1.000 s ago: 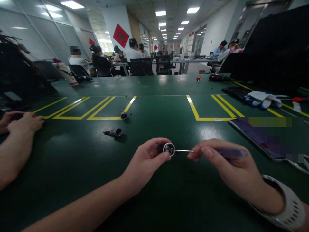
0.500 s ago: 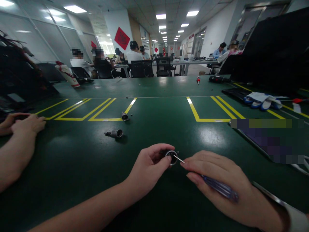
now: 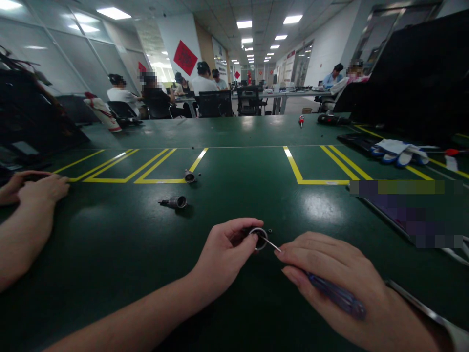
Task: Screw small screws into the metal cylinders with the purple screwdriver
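Note:
A round metal ring-shaped part is pinched between the thumb and fingers of my left hand, its opening facing right. My right hand is closed around a screwdriver with a translucent bluish handle. The thin shaft reaches into the ring's opening; its tip is hidden inside. A tiny dark nut-like piece lies just beyond the ring. Farther off on the green table, a dark metal cylinder with a narrow stem rests on its side, and a short metal cup-shaped part sits behind it.
Another person's hands rest at the left edge. Blue-and-white gloves lie at the right, with a flat blurred-out device nearer. Yellow tape marks the green table. A red tool lies at the far edge.
My right hand and the screwdriver have shifted slightly down, with the handle turned a little. The ring in my left hand has moved slightly left.

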`<action>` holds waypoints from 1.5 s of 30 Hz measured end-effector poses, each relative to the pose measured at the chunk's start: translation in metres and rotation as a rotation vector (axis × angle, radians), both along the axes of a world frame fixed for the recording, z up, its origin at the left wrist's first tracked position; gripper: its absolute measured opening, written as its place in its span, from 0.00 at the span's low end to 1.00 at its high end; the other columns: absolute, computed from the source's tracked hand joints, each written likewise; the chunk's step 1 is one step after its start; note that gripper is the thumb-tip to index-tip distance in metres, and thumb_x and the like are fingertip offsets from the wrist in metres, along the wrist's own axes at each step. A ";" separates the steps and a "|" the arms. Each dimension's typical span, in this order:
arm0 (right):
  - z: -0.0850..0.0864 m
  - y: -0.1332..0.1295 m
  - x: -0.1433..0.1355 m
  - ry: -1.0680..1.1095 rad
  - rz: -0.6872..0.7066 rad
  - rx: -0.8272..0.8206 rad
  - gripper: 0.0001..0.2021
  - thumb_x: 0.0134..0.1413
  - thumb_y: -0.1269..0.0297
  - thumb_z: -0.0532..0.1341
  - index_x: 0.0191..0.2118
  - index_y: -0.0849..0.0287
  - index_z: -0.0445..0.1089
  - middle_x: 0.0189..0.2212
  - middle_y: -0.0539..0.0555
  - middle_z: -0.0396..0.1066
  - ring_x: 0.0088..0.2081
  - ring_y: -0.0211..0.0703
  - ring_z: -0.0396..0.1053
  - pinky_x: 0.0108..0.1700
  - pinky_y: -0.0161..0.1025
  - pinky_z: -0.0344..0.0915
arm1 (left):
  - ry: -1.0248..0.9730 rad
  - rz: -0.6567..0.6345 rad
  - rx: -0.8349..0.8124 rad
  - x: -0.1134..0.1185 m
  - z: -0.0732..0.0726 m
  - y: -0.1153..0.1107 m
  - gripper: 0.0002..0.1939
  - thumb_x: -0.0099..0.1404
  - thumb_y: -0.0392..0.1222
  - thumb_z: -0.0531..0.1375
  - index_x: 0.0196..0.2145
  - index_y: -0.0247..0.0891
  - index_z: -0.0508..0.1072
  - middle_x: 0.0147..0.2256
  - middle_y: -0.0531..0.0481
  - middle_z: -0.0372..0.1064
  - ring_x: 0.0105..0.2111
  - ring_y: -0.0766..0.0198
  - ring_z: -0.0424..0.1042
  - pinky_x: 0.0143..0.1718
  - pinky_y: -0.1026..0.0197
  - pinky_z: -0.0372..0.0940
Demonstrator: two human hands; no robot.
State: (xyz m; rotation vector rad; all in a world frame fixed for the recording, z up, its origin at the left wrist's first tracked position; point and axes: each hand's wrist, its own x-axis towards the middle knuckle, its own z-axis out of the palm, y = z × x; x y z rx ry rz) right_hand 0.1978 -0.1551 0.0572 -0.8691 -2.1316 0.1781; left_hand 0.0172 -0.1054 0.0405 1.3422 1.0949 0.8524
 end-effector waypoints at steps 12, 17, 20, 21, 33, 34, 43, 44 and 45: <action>-0.002 -0.001 -0.002 -0.027 0.020 0.037 0.06 0.53 0.75 0.57 0.36 0.61 0.68 0.30 0.54 0.74 0.33 0.39 0.72 0.35 0.35 0.71 | 0.009 0.005 0.012 0.001 -0.002 0.000 0.12 0.55 0.34 0.59 0.38 0.33 0.75 0.30 0.50 0.74 0.28 0.68 0.72 0.29 0.68 0.69; 0.001 -0.002 -0.004 -0.039 -0.002 0.085 0.07 0.53 0.75 0.56 0.36 0.61 0.68 0.31 0.55 0.75 0.32 0.40 0.73 0.33 0.35 0.72 | 0.023 0.012 0.018 0.001 -0.001 0.000 0.12 0.55 0.35 0.58 0.38 0.34 0.75 0.30 0.50 0.74 0.28 0.67 0.72 0.29 0.67 0.69; 0.002 -0.002 -0.004 -0.038 0.003 0.087 0.07 0.53 0.75 0.56 0.36 0.61 0.68 0.30 0.55 0.75 0.32 0.41 0.73 0.32 0.36 0.72 | 0.043 0.016 0.013 0.001 0.001 -0.001 0.12 0.55 0.36 0.59 0.38 0.34 0.76 0.30 0.49 0.74 0.29 0.66 0.72 0.29 0.66 0.69; 0.002 -0.002 -0.004 -0.040 0.003 0.087 0.07 0.53 0.75 0.56 0.36 0.61 0.68 0.30 0.55 0.75 0.32 0.41 0.73 0.32 0.36 0.72 | 0.045 0.019 0.014 0.001 0.001 -0.002 0.12 0.55 0.36 0.59 0.38 0.34 0.76 0.31 0.49 0.75 0.29 0.66 0.72 0.29 0.65 0.69; -0.002 -0.002 -0.004 -0.072 -0.012 0.118 0.06 0.54 0.75 0.55 0.36 0.61 0.68 0.31 0.55 0.76 0.31 0.42 0.73 0.31 0.37 0.72 | 0.045 0.027 0.006 0.002 0.002 -0.001 0.12 0.55 0.36 0.59 0.38 0.35 0.76 0.31 0.49 0.75 0.29 0.64 0.73 0.30 0.64 0.70; -0.003 -0.002 -0.004 -0.076 -0.013 0.126 0.06 0.54 0.75 0.56 0.36 0.62 0.68 0.31 0.55 0.76 0.31 0.42 0.73 0.31 0.37 0.72 | 0.043 0.026 0.004 0.002 0.001 -0.001 0.12 0.55 0.36 0.59 0.38 0.35 0.76 0.31 0.49 0.75 0.29 0.64 0.73 0.30 0.64 0.70; -0.002 -0.003 -0.006 -0.062 0.001 0.135 0.06 0.53 0.75 0.56 0.34 0.62 0.69 0.26 0.54 0.74 0.29 0.41 0.72 0.32 0.36 0.72 | 0.052 0.023 0.008 0.001 0.002 -0.001 0.12 0.55 0.35 0.59 0.38 0.35 0.76 0.31 0.49 0.75 0.29 0.65 0.73 0.29 0.65 0.69; -0.002 -0.002 -0.006 -0.054 0.003 0.137 0.06 0.53 0.75 0.56 0.33 0.62 0.69 0.26 0.54 0.74 0.28 0.41 0.72 0.32 0.36 0.72 | 0.053 0.023 0.008 0.001 0.003 -0.001 0.12 0.55 0.35 0.58 0.38 0.35 0.76 0.31 0.49 0.75 0.29 0.65 0.72 0.29 0.65 0.69; -0.002 -0.002 -0.007 -0.049 0.003 0.139 0.06 0.53 0.75 0.56 0.33 0.62 0.69 0.26 0.54 0.74 0.28 0.41 0.72 0.32 0.36 0.72 | 0.052 0.023 0.008 0.001 0.003 -0.001 0.12 0.55 0.35 0.58 0.38 0.34 0.76 0.31 0.49 0.75 0.29 0.65 0.72 0.29 0.65 0.69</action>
